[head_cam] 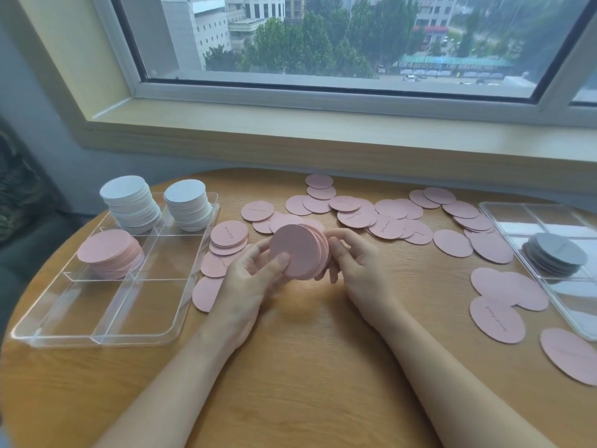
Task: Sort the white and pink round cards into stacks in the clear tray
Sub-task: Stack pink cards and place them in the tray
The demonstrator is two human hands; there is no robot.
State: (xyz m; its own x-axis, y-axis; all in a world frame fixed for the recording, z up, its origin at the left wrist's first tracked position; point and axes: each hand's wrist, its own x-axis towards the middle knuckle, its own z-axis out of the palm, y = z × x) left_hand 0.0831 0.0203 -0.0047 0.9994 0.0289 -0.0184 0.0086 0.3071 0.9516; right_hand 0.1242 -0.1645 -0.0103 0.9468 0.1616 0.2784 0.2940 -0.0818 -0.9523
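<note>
Hands meet over the middle of the worktop point(307, 367), both clamped on one bundle of pink cards point(298, 252) held on edge, face toward the camera. The left hand point(255, 273) cups it from below with the thumb on the front face; the right hand point(352, 263) closes on the far rim. Held upright between the palms like this, the rims can be squared up, which is probably the point before the bundle goes into the tray point(106, 321).

That clear tray sits to the left, rigid plastic with thin dividers. Its two far cells carry tall white stacks point(129, 202), slightly fanned; a shorter pink stack point(109, 253) fills the cell nearer on the left, likely where the bundle belongs. The other cells look unused.

Loose cards point(387, 221) lie overlapped across the far and right side of the wood-grain worktop: thin, matte discs, some with faint script. A second tray point(529, 215) at the right edge holds a low grey stack point(555, 253).
</note>
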